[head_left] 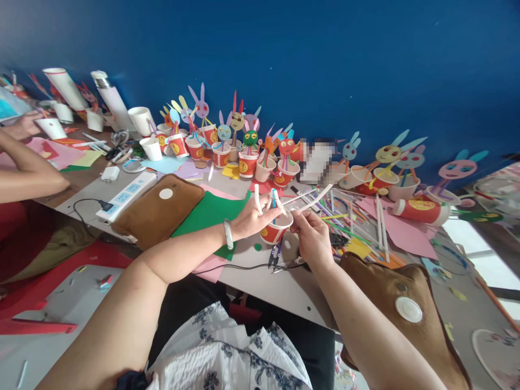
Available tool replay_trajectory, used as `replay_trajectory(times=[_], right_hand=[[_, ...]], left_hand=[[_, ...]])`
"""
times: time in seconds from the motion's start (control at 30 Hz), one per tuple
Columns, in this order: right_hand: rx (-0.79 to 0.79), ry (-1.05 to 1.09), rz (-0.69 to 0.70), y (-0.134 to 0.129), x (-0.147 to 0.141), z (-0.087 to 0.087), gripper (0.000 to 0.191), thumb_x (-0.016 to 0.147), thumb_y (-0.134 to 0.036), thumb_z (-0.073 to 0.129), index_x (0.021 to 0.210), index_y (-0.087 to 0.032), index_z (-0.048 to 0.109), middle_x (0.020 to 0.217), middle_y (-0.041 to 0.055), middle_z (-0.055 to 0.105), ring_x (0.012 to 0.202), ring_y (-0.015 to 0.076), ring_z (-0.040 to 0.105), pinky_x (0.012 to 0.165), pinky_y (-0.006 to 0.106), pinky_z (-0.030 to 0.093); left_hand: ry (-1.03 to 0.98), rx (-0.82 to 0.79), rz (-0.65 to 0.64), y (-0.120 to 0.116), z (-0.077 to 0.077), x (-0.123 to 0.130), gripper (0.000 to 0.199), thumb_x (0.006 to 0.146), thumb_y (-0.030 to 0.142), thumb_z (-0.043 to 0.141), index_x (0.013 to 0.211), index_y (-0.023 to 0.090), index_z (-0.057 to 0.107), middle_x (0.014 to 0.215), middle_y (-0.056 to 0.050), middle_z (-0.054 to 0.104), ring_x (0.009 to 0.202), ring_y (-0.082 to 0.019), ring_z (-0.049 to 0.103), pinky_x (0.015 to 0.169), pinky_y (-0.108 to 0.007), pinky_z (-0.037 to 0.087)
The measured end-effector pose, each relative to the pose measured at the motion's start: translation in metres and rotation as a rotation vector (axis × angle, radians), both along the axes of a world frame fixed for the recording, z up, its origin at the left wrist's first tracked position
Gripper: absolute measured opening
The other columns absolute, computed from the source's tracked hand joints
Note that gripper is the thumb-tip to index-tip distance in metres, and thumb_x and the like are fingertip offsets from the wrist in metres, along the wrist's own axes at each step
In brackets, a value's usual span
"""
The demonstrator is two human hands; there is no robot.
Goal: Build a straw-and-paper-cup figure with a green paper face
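Observation:
A red and white paper cup [273, 234] stands near the front edge of the table, with blue and white strips rising out of it. My left hand [252, 216] is closed at the cup's left rim, fingers pinched round the white strips. Beside the cup on the right, my right hand [312, 233] pinches the near end of a long white strip [319, 199], which slants up to the right. Small dark-handled scissors [275, 255] lie just in front of the cup. Part of the strips is hidden behind my left fingers.
Rows of cups with paper rabbit heads [251, 136] line the blue wall. Brown cushions [160, 208] lie left and right, near a power strip [129, 196]. Loose coloured sticks [345, 216] and green paper [215, 216] surround the cup. Another person's arm [30, 170] is at far left.

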State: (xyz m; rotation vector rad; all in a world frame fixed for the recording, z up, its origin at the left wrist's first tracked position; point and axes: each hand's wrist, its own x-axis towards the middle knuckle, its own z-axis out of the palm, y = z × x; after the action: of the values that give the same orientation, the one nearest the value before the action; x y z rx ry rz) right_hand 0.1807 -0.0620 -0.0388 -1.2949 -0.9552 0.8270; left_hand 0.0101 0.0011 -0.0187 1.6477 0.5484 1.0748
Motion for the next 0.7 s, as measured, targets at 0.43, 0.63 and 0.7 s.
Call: replay_trajectory(times=[0.43, 0.63, 0.7], right_hand=[[0.037, -0.47, 0.001, -0.008, -0.001, 0.013, 0.027, 0.088, -0.046, 0.067, 0.076, -0.022, 0.073, 0.055, -0.0026, 0.058, 0.055, 0.0141, 0.052, 0.061, 0.03, 0.042], [0.012, -0.479, 0.122, -0.01, -0.002, 0.023, 0.026, 0.084, -0.042, 0.07, 0.068, -0.021, 0.072, 0.054, -0.0019, 0.056, 0.054, 0.0136, 0.047, 0.057, 0.029, 0.037], [-0.027, -0.45, 0.141, -0.01, -0.002, 0.024, 0.031, 0.085, -0.046, 0.069, 0.067, -0.02, 0.07, 0.051, -0.0028, 0.052, 0.053, 0.0127, 0.043, 0.056, 0.028, 0.035]], left_hand=[[0.007, -0.078, -0.037, 0.006, 0.006, -0.002, 0.023, 0.085, 0.042, 0.072, 0.081, 0.02, 0.068, 0.075, -0.003, 0.07, 0.072, -0.017, 0.063, 0.072, -0.03, 0.048], [0.053, -0.083, -0.041, 0.009, 0.006, 0.0, 0.023, 0.081, 0.039, 0.074, 0.074, 0.018, 0.068, 0.07, -0.002, 0.068, 0.067, -0.016, 0.06, 0.068, -0.03, 0.046], [0.054, -0.097, -0.047, 0.01, 0.007, 0.0, 0.025, 0.081, 0.04, 0.074, 0.074, 0.018, 0.067, 0.072, -0.002, 0.069, 0.068, -0.016, 0.061, 0.068, -0.029, 0.047]])
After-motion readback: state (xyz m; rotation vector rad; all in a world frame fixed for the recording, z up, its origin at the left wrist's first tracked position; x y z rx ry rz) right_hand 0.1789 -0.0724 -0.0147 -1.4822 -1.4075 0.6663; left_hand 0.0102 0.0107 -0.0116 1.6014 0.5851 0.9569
